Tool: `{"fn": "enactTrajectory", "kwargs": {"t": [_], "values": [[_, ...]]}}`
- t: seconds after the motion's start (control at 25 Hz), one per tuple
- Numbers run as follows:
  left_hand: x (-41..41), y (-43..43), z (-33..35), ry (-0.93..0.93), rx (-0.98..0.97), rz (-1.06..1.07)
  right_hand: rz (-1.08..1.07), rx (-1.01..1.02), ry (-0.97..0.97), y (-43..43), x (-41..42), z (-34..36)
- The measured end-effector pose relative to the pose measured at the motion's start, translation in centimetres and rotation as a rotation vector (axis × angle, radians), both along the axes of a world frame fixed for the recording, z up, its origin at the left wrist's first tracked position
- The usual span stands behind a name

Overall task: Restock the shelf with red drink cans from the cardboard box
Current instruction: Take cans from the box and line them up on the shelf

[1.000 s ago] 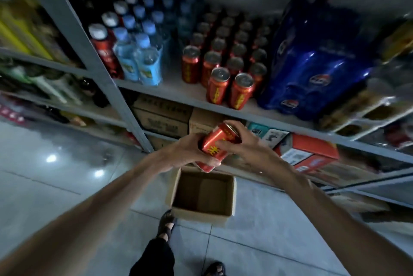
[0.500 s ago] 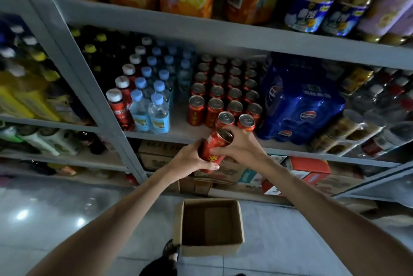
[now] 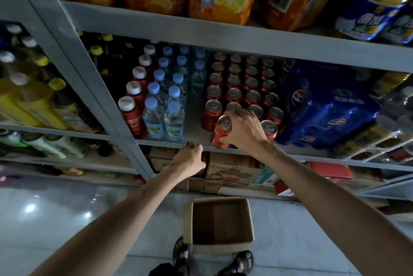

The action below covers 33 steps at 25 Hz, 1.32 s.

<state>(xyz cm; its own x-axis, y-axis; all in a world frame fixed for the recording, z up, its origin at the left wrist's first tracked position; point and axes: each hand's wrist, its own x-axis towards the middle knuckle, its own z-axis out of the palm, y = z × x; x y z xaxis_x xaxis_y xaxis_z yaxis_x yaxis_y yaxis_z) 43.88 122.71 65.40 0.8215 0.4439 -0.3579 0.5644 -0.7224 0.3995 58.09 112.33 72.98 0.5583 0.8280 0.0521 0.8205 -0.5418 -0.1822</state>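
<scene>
Red can (image 3: 220,132), gripped in the right hand (image 3: 244,132): fingers and thumb are curled round its side, and it tilts, silver top towards the camera. Its lower end is at the front edge of the shelf (image 3: 161,142). Whether it already rests on the board I cannot tell. It sits just in front of the stocked cans (image 3: 233,94), which stand upright in rows running to the back of the shelf.

The left hand (image 3: 190,159) holds nothing. Its fingers are loosely bent, with the tips at the shelf's front lip, left of the can.

Water bottles (image 3: 174,117) with blue caps stand left of the cans, with white-capped bottles (image 3: 131,115) beyond them. A blue pack (image 3: 324,106) lies just to the right of the cans. Cartons (image 3: 232,170) fill the space under the shelf.

The box (image 3: 221,247) stands open on the floor (image 3: 67,208) below the hands, showing bare cardboard inside. The person's sandals (image 3: 243,260) are at its near side.
</scene>
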Motion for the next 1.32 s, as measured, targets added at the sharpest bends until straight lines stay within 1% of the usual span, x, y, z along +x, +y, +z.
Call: {"fn": "enactTrajectory", "kwargs": {"t": [0.2,0.32,0.4,0.48,0.56,0.68,0.8,0.96,1.32], "values": [[0.6,0.8,0.0,0.175,0.057,-0.152,0.017,-0.010,-0.038,0.9,0.6,-2.0],[0.9,1.4,-0.1,0.249,0.051,-0.191,0.025,-0.026,-0.047,1.4,0.7,-2.5],[0.9,1.6,-0.1,0.180,0.101,-0.193,0.018,-0.032,-0.064,1.6,0.8,-2.6],[0.6,1.8,0.0,0.037,0.241,-0.143,0.011,-0.048,-0.086,1.7,1.0,-2.8],[-0.2,1.9,-0.3,-0.063,0.368,-0.086,0.014,-0.067,-0.092,1.6,1.1,-3.0],[-0.8,1.6,-1.4,-0.133,0.438,-0.147,0.012,-0.080,-0.088,1.6,1.1,-3.3],[-0.3,1.4,-2.0,-0.115,0.432,-0.178,0.011,-0.095,-0.090,1.6,1.2,-3.3],[-0.3,1.6,-2.0,-0.105,0.396,-0.157,0.019,-0.108,-0.107,1.5,1.4,-3.3],[0.2,0.9,-1.5,-0.044,0.450,-0.166,0.015,-0.113,-0.084,1.6,1.4,-4.1]]}}
